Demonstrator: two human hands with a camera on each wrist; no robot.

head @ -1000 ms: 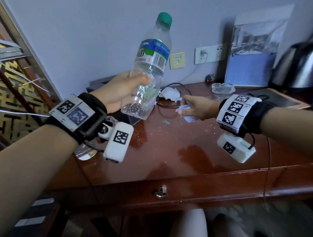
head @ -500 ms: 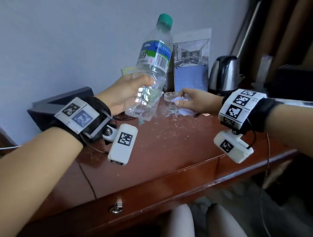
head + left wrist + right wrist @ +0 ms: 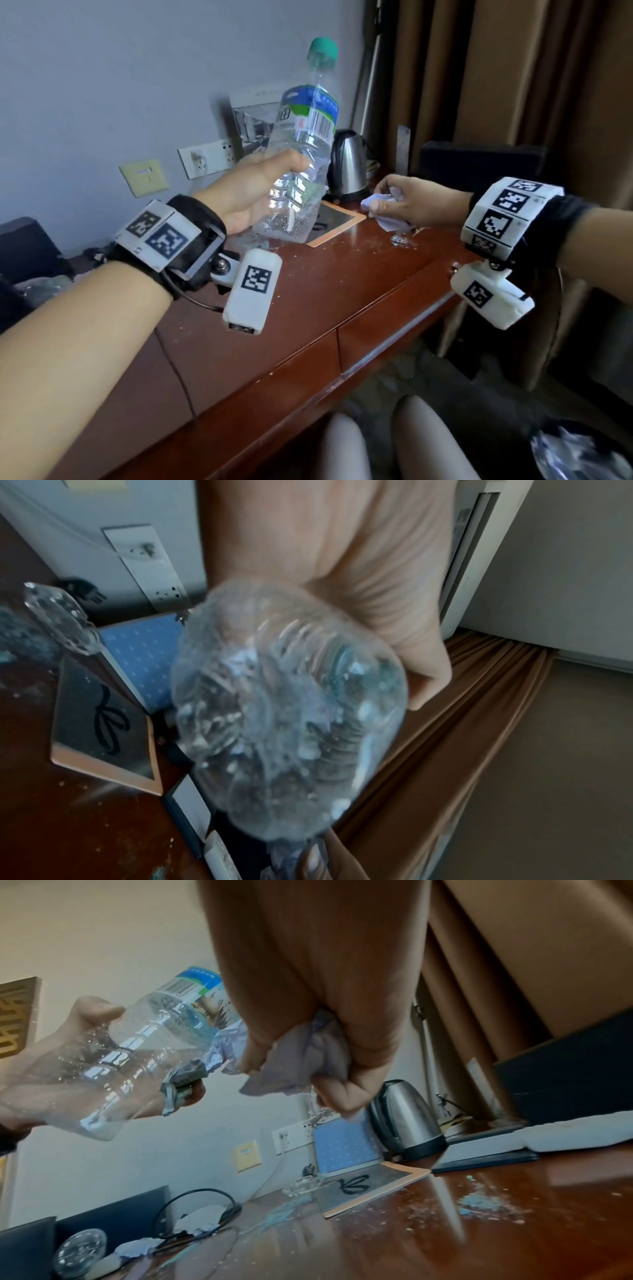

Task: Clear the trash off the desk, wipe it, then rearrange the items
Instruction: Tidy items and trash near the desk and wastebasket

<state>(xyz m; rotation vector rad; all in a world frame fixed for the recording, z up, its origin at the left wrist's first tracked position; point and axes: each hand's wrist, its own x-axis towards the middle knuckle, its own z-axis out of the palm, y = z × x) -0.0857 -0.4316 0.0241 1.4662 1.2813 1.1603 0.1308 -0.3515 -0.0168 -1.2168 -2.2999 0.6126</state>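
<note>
Left hand (image 3: 246,192) wraps its fingers round a nearly empty, green-capped water bottle (image 3: 301,161), raised above the desk (image 3: 308,291). Right hand (image 3: 407,202) clutches a crumpled tissue (image 3: 383,209). Only the right wrist view catches paper scraps (image 3: 200,1222) beside a cable (image 3: 195,1202).

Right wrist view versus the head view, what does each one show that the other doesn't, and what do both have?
Only the right wrist view shows the crumpled paper and black cable lying on the desk, and the glass ashtray.

Only the head view shows the bottle's green cap, the wrist bands and the desk drawers.

Both show the left hand gripping the plastic bottle, the right hand clutching a tissue, the kettle and crumbs on the desk.
</note>
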